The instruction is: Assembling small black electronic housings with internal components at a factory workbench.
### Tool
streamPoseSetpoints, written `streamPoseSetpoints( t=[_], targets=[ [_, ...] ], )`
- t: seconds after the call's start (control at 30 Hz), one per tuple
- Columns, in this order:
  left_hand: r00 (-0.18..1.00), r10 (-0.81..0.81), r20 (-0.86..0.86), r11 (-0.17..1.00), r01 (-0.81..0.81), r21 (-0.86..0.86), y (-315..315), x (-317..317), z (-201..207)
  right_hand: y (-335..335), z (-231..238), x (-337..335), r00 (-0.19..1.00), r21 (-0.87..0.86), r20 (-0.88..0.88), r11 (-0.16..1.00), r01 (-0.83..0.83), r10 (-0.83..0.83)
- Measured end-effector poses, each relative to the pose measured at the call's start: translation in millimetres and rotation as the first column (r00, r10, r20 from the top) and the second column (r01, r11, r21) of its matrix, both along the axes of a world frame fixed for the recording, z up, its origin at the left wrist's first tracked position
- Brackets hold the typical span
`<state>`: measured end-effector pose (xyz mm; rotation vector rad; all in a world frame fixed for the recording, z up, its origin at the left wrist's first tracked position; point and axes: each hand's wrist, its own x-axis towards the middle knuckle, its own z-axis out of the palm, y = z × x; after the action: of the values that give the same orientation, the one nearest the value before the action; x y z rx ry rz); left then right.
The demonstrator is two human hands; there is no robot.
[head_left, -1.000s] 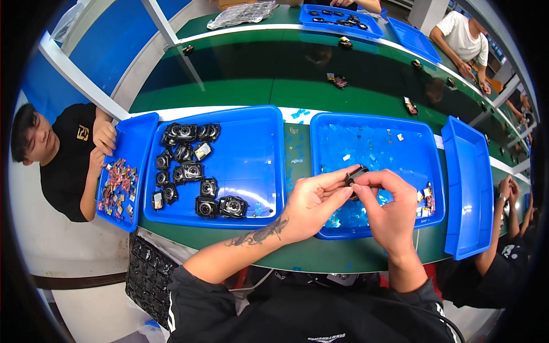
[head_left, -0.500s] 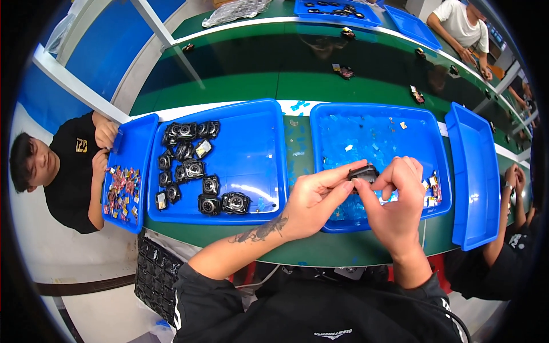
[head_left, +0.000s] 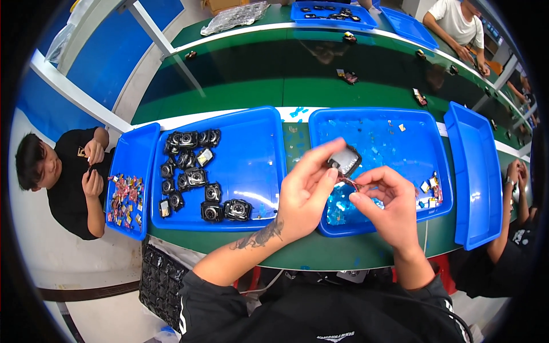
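Above the right-hand blue tray (head_left: 320, 230), my left hand (head_left: 306, 197) grips a small black camera (head_left: 345, 160) between thumb and fingers. Its flat grey face is turned up. My right hand (head_left: 392, 206) is closed in a pinch at the camera's lower edge, on thin reddish wires (head_left: 350, 182); their ends are hidden by the fingers. Below the hands, the tray is strewn with bits of blue film (head_left: 337, 212). Small parts with yellow and white labels (head_left: 434, 191) lie in its right end.
On the left, a blue tray (head_left: 251, 143) holds several black cameras (head_left: 196, 177). Beyond it, a narrower tray (head_left: 137, 154) holds wired parts, beside a seated person (head_left: 74, 177). Another blue tray (head_left: 474, 171) stands at right. A dark green belt (head_left: 240, 68) carries scattered small parts.
The camera has been tipped so that its grey face shows, and wires are now visible at its edge. My right hand has shifted slightly down, away from the camera's body.
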<state>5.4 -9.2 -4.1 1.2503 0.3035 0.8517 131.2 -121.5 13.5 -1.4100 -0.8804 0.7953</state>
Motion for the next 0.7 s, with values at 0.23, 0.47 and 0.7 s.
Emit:
streamPoseSetpoints(
  t=[0.23,0.47,0.7],
  targets=[
    [0.964,0.203,-0.17,0.697,-0.021,0.717,9.7,-8.5,8.0,-2.0,7.1,-7.9,0.942,0.12,0.303,0.986,0.114,-0.145],
    [0.978,0.156,-0.136,0.655,0.0,0.756,12.0,-8.2,3.8,-10.6,9.7,-5.9,0.965,0.122,0.256,0.992,0.028,-0.059],
    [0.975,0.183,-0.124,0.575,-0.004,0.818,12.0,-8.4,-3.2,-14.8,5.8,-1.5,0.998,0.144,-0.026,0.988,-0.058,0.063]
  ],
)
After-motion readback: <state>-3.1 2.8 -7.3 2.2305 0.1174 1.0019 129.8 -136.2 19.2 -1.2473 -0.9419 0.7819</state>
